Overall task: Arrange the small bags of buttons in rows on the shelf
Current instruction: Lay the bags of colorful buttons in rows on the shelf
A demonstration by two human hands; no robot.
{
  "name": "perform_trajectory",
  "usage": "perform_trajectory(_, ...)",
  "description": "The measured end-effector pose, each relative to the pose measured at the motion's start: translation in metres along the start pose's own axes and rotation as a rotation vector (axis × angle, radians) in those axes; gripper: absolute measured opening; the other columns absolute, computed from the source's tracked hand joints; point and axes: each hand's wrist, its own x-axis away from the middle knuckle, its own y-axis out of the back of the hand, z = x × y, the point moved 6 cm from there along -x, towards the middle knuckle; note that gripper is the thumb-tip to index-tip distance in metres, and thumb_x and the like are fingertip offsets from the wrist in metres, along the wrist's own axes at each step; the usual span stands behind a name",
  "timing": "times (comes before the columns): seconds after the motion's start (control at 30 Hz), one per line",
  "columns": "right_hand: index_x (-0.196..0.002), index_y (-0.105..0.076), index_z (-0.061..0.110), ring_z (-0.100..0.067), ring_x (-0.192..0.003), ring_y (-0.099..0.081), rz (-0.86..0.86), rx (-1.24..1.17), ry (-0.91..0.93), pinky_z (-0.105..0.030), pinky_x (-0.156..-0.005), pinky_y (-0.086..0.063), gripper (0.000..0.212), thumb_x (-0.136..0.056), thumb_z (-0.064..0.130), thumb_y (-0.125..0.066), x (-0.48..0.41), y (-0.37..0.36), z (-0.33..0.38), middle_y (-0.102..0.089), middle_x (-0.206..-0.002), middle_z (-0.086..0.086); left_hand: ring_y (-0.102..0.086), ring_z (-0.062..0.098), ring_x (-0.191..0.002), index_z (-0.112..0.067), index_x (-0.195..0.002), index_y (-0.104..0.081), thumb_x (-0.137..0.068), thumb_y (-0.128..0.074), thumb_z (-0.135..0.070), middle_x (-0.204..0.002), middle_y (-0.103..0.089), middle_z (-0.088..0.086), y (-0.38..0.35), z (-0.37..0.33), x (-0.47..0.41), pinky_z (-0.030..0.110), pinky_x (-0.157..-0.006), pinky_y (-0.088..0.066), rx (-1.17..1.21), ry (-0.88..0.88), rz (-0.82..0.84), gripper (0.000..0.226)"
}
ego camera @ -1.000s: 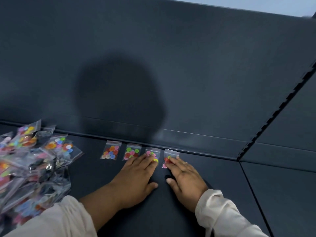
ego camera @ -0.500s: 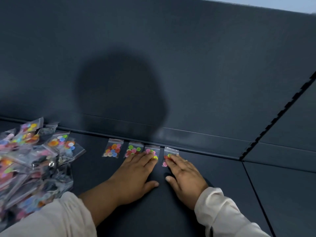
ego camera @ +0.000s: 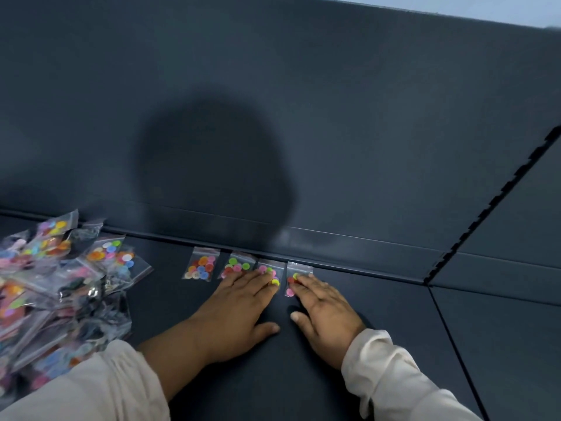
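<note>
Several small clear bags of coloured buttons lie in a row along the back edge of the dark shelf [ego camera: 379, 314]. The leftmost bag [ego camera: 201, 265] lies free. My left hand [ego camera: 239, 308] lies flat, its straight fingers pressing on the second bag [ego camera: 235, 262] and the third bag [ego camera: 270, 268]. My right hand [ego camera: 321, 311] lies flat beside it, fingertips pressing the fourth bag [ego camera: 296, 273]. Both hands partly cover these bags.
A loose heap of button bags [ego camera: 51, 287] fills the shelf's left side. A dark back panel [ego camera: 334, 132] rises behind the row. A notched upright strip [ego camera: 491, 205] runs diagonally at the right, with more dark shelf beyond it.
Both hands stay flat on the bags and have hardly moved; the view has shifted a little, and the row of bags is unchanged.
</note>
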Motion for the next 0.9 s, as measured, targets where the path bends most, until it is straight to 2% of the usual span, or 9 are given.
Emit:
perform_trajectory(0.1, -0.148, -0.014, 0.025, -0.011, -0.145, -0.005, -0.010, -0.020, -0.004, -0.021, -0.113, 0.006, 0.087, -0.069, 0.061, -0.003, 0.000, 0.000, 0.000, -0.011, -0.157, 0.004, 0.003, 0.010, -0.146, -0.025, -0.151, -0.011, -0.080, -0.017, -0.068, -0.160, -0.002, -0.006, 0.004, -0.001, 0.001, 0.030, -0.114, 0.013, 0.010, 0.002, -0.028, 0.084)
perform_trajectory(0.17, -0.148, -0.014, 0.025, -0.011, -0.145, -0.004, -0.023, -0.019, -0.004, -0.022, -0.114, 0.006, 0.087, -0.069, 0.061, -0.002, 0.000, 0.003, 0.003, -0.010, -0.157, 0.003, -0.012, 0.015, -0.146, -0.023, -0.149, -0.022, -0.083, -0.022, -0.066, -0.159, -0.015, -0.002, 0.010, 0.001, 0.003, 0.032, -0.116, 0.003, 0.008, 0.009, -0.092, 0.079)
perform_trajectory(0.3, -0.147, -0.018, 0.024, -0.014, -0.146, -0.003, -0.055, 0.007, 0.027, -0.023, -0.110, 0.013, 0.085, -0.071, 0.058, -0.003, -0.001, 0.011, 0.017, -0.009, -0.158, 0.001, -0.059, 0.020, -0.117, -0.016, -0.125, -0.060, -0.083, -0.034, -0.053, -0.130, -0.060, 0.006, 0.012, 0.014, 0.007, 0.035, -0.100, -0.040, -0.077, 0.107, -0.118, 0.062)
perform_trajectory(0.37, -0.147, -0.019, 0.024, -0.016, -0.146, -0.004, -0.056, 0.031, 0.060, -0.025, -0.107, 0.016, 0.084, -0.072, 0.057, -0.003, -0.004, 0.011, 0.026, -0.011, -0.157, 0.001, -0.066, 0.021, -0.104, -0.014, -0.112, -0.069, -0.080, -0.035, -0.050, -0.115, -0.068, 0.006, 0.014, 0.019, 0.009, 0.038, -0.089, -0.050, -0.084, 0.146, -0.107, 0.059)
perform_trajectory(0.43, -0.147, -0.019, 0.024, -0.015, -0.146, -0.002, -0.044, 0.058, 0.078, -0.025, -0.105, 0.019, 0.083, -0.072, 0.056, -0.002, -0.009, 0.009, 0.033, -0.011, -0.157, 0.003, -0.064, 0.023, -0.109, -0.011, -0.113, -0.068, -0.080, -0.031, -0.049, -0.117, -0.068, 0.008, 0.012, 0.025, 0.012, 0.039, -0.094, -0.047, -0.121, 0.192, -0.113, 0.063)
perform_trajectory(0.53, -0.147, -0.019, 0.025, -0.014, -0.145, -0.003, -0.028, 0.091, 0.098, -0.025, -0.105, 0.019, 0.084, -0.071, 0.056, -0.001, -0.015, 0.006, 0.039, -0.013, -0.157, 0.004, -0.039, 0.025, -0.136, -0.009, -0.139, -0.045, -0.080, -0.010, -0.054, -0.145, -0.044, 0.010, 0.006, 0.030, 0.013, 0.038, -0.112, -0.018, -0.082, 0.201, -0.053, 0.082)
perform_trajectory(0.6, -0.147, -0.019, 0.025, -0.013, -0.145, -0.005, -0.018, 0.103, 0.107, -0.025, -0.106, 0.018, 0.087, -0.069, 0.057, 0.001, -0.019, 0.005, 0.041, -0.015, -0.157, 0.004, -0.038, 0.025, -0.136, -0.009, -0.140, -0.043, -0.080, -0.008, -0.055, -0.146, -0.043, 0.010, 0.008, 0.028, 0.012, 0.036, -0.112, -0.011, -0.120, 0.200, -0.127, 0.084)
perform_trajectory(0.7, -0.147, -0.020, 0.025, -0.013, -0.145, -0.008, -0.003, 0.114, 0.108, -0.025, -0.107, 0.014, 0.089, -0.067, 0.057, 0.003, -0.023, 0.003, 0.041, -0.016, -0.156, 0.004, -0.034, 0.025, -0.138, -0.011, -0.143, -0.039, -0.082, -0.009, -0.056, -0.149, -0.038, 0.009, 0.006, 0.031, 0.012, 0.039, -0.115, -0.015, -0.124, 0.216, -0.118, 0.081)
perform_trajectory(0.9, -0.147, -0.017, 0.025, -0.013, -0.145, -0.007, -0.015, 0.097, 0.135, -0.025, -0.108, 0.014, 0.087, -0.069, 0.057, 0.002, -0.025, 0.004, 0.043, -0.014, -0.157, 0.004, -0.048, 0.024, -0.127, -0.013, -0.134, -0.051, -0.080, -0.016, -0.056, -0.138, -0.052, 0.008, 0.010, 0.029, 0.013, 0.043, -0.109, -0.031, -0.116, 0.242, -0.047, 0.078)
